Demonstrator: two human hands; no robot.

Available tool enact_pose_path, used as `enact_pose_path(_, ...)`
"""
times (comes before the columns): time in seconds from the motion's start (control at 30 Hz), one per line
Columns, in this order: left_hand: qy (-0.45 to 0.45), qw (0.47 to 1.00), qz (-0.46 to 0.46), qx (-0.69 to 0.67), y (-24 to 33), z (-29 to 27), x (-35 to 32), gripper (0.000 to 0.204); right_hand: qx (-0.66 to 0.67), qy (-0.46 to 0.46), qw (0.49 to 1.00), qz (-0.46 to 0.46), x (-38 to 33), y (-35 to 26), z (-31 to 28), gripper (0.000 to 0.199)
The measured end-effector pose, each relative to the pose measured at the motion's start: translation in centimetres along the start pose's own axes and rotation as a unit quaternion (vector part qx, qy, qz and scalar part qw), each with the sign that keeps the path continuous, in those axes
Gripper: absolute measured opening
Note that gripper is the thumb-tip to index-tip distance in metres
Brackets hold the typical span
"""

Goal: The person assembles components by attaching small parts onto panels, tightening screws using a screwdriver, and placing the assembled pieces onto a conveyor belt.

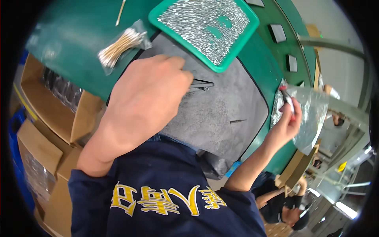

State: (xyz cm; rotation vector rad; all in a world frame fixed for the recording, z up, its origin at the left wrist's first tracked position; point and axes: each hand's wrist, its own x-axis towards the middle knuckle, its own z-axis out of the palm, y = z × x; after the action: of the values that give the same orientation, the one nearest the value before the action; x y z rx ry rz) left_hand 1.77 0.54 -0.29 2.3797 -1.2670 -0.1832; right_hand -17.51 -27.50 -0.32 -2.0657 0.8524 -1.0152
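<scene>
My left hand is closed over a grey mat, its back turned up. From its curled fingers juts a thin black narrow-framed piece, with a small round metal part at its end. The rest of that piece is hidden under the hand. Off to the right, my right hand grips a slim black-and-white tool with red parts, beside a clear plastic bag. A small dark bit-like rod lies on the mat between my hands.
A green tray of small shiny metal pieces sits at the mat's far edge. Cotton swabs lie bagged at left, one loose swab beyond. Open cardboard boxes stand at left. Dark blocks sit at far right; a person works lower right.
</scene>
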Motion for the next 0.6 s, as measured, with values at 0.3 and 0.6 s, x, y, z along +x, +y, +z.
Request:
enact_pose_path(0.3, 0.016, 1.0, 0.016, -0.005, 0.1, 0.5, -0.8, 0.001, 0.486, 0.032, 0.873, 0.014, 4.1, -8.8, 3.4, 0.028)
enact_pose_path(0.6, 0.012, 1.0, 0.013, -0.023, 0.4, 0.5, -0.5, 0.002, 0.556, -0.463, 0.691, -0.003, 3.3, -12.8, 6.9, 0.047)
